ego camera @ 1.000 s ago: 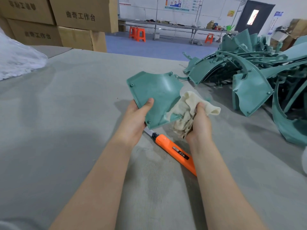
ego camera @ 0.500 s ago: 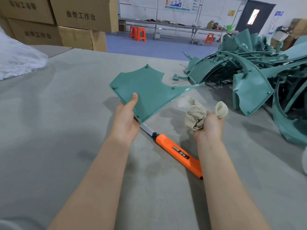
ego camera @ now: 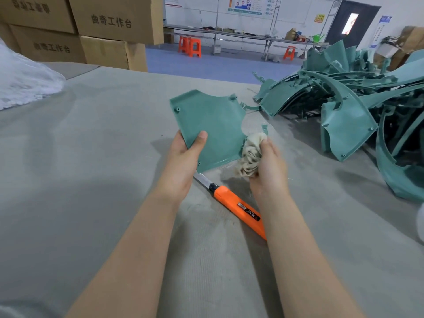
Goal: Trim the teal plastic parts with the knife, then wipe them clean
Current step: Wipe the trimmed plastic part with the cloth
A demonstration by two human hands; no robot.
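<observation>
While left hand [ego camera: 183, 157] holds flat teal panel [ego camera: 211, 125], right hand [ego camera: 268, 166] grips crumpled cloth [ego camera: 251, 154].

Two bare arms, one person. Left hand [ego camera: 183, 164] and right hand [ego camera: 268, 166] are both uncovered, skin bare right up over the wrists. Left forearm [ego camera: 137, 237] and right forearm [ego camera: 298, 244] are bare along their whole visible length, slim and smooth, running out of view at the near edge of the worktop [ego camera: 91, 157]. The left thumb [ego camera: 200, 140] has a short, rounded nail, cut close. The right hand shows its back and is slightly soft with blur, so its nails can't be read. There is a pale grey patch [ego camera: 9, 312] at the near left corner of the worktop (maybe clothing, too little showing to tell).
</observation>
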